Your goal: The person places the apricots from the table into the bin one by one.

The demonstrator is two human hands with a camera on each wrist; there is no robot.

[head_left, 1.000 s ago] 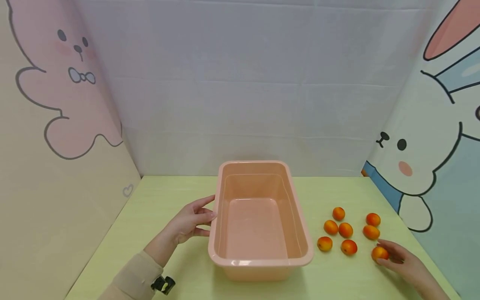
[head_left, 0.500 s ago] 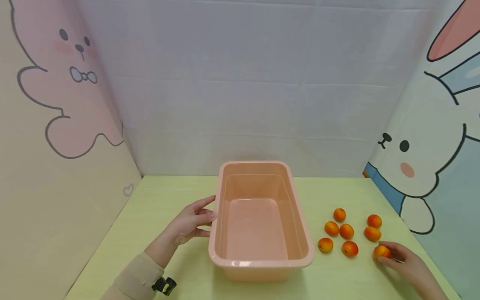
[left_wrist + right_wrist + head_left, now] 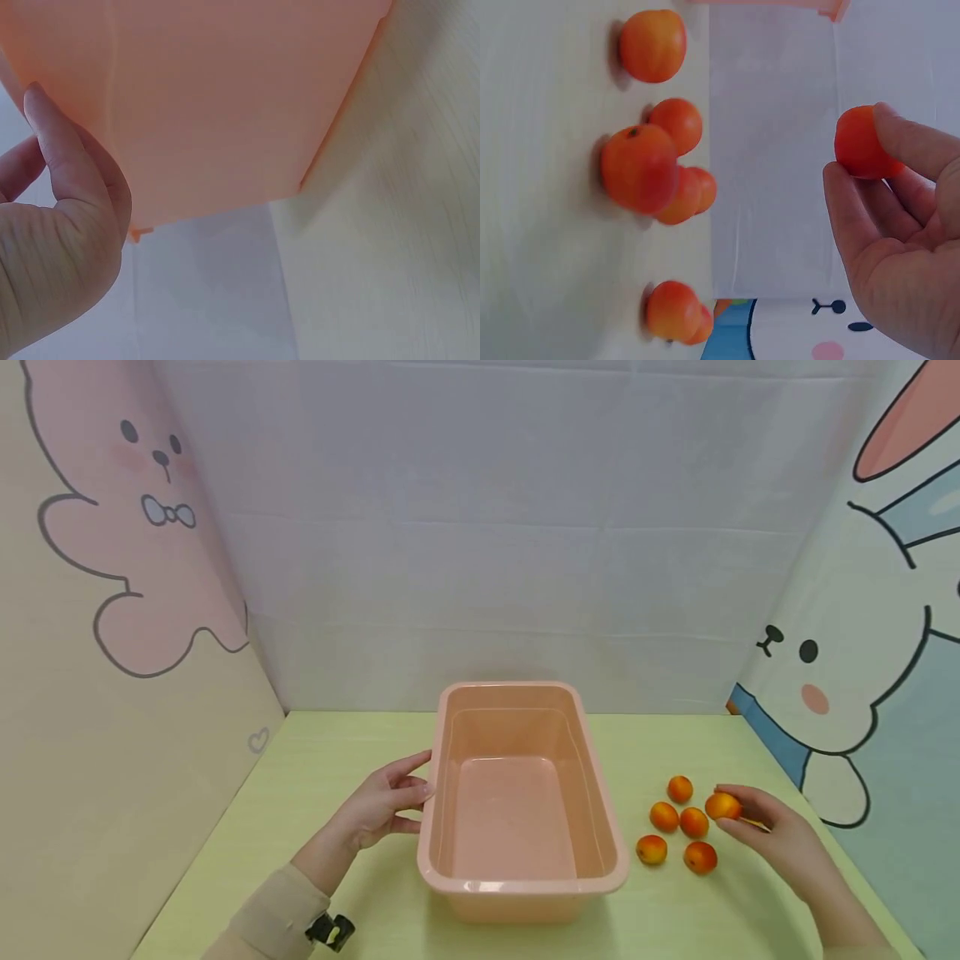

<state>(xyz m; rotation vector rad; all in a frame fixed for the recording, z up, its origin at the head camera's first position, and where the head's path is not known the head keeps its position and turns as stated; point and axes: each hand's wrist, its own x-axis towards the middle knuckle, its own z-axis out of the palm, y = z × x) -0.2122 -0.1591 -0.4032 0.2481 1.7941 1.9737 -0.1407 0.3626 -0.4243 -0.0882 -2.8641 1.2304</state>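
Left wrist view: basin (image 3: 210, 97) cut off at top; right hand (image 3: 780, 839) hides two fruits.

Head view high, frontal; wrist views close, sharing tub (image 3: 517, 793).

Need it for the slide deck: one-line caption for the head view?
Right hand lifts an orange fruit beside the empty pink tub, braced by the left hand.

A staged recording booth, as I see it.
Cartoon rabbit panels (image 3: 847, 635) and a white cloth backdrop (image 3: 495, 527) wall in my pale green worktop (image 3: 315, 760).
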